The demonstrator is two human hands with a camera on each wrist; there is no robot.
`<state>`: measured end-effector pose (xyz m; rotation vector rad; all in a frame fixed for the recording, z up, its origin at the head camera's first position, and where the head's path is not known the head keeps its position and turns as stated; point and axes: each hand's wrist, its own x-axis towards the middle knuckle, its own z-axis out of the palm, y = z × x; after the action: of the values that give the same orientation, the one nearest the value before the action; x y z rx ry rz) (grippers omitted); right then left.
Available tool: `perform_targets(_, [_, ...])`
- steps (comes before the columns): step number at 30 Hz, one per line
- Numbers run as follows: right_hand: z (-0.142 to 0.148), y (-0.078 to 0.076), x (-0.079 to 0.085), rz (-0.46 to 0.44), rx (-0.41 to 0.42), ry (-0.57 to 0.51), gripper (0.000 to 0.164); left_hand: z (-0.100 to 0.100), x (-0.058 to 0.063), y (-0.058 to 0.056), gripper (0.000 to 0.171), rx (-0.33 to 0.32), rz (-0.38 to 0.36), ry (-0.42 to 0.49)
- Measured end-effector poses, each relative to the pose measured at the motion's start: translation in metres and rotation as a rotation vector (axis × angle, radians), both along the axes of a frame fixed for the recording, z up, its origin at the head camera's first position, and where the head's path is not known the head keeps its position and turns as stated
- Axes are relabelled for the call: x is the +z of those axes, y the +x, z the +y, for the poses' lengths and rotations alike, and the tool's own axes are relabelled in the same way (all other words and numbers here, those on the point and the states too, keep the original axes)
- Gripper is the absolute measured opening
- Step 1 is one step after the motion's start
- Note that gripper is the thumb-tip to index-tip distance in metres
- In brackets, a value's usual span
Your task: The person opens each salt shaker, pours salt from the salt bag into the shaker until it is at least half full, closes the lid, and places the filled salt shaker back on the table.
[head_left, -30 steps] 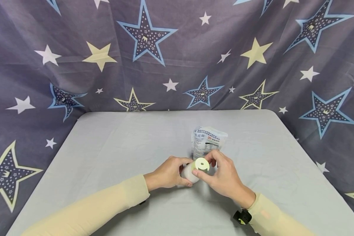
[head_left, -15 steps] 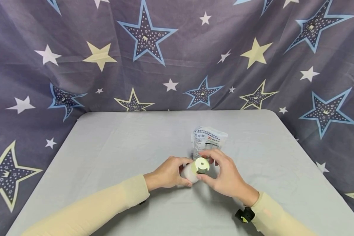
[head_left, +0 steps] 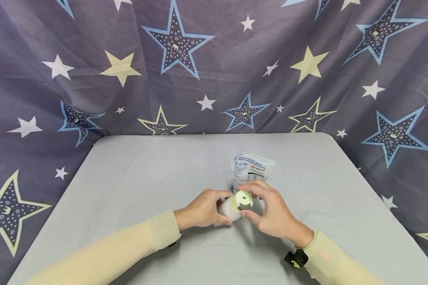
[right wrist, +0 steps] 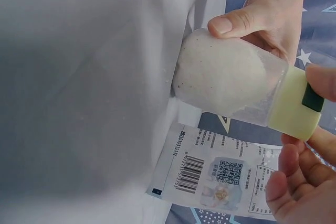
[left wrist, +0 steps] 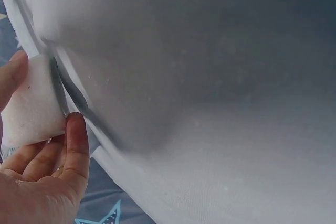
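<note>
A clear salt shaker (right wrist: 226, 77) holds white grains and has a pale yellow-green cap (head_left: 243, 199) with a dark green tab (right wrist: 313, 98). It stands on the table near the middle of the head view. My left hand (head_left: 203, 208) grips the shaker's body from the left, thumb on the near side, fingers behind it. My right hand (head_left: 272, 211) holds the cap, with the thumb (right wrist: 321, 80) by the tab and the fingers on the opposite side. In the left wrist view, the shaker's lower body (left wrist: 34, 103) shows between thumb and fingers; its cap is outside that view.
A white printed salt bag (head_left: 251, 170) stands upright just behind the shaker, its lower part hidden by my right hand. The grey-white cloth on the table (head_left: 157, 170) reaches a star-patterned curtain (head_left: 214, 59) at the back and sides.
My right thumb has slid right along the cap, uncovering more of the dark tab, and the right fingertips have moved left behind the cap. Left hand and bag keep their places.
</note>
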<state>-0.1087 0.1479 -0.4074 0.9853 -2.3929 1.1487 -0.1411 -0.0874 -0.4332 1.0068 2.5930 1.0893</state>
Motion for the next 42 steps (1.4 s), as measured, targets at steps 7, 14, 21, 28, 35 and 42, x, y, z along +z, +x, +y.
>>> perform_targets(7, [-0.001, 0.001, -0.001, -0.010, -0.042, 0.011, 0.052, 0.000, -0.001, -0.001, 0.061, -0.001, -0.003, 0.001])
perform_targets(14, [-0.002, 0.000, -0.002, 0.024, -0.061, -0.005, 0.047, 0.000, -0.002, -0.001, 0.060, -0.004, 0.000, 0.006])
perform_targets(21, [-0.004, 0.001, -0.003, 0.053, -0.108, -0.008, 0.045, 0.000, -0.002, -0.001, 0.060, -0.003, 0.000, 0.013])
perform_targets(28, [-0.007, 0.002, -0.004, 0.050, -0.150, -0.024, 0.042, 0.000, -0.001, -0.001, 0.061, -0.001, -0.003, 0.011])
perform_targets(35, [-0.009, 0.001, -0.008, 0.073, -0.217, -0.033, 0.044, 0.000, 0.000, 0.000, 0.060, -0.008, -0.003, 0.021])
perform_targets(42, [-0.011, 0.000, -0.009, 0.058, -0.264, -0.021, 0.049, 0.001, 0.001, 0.001, 0.060, -0.004, -0.009, 0.023])
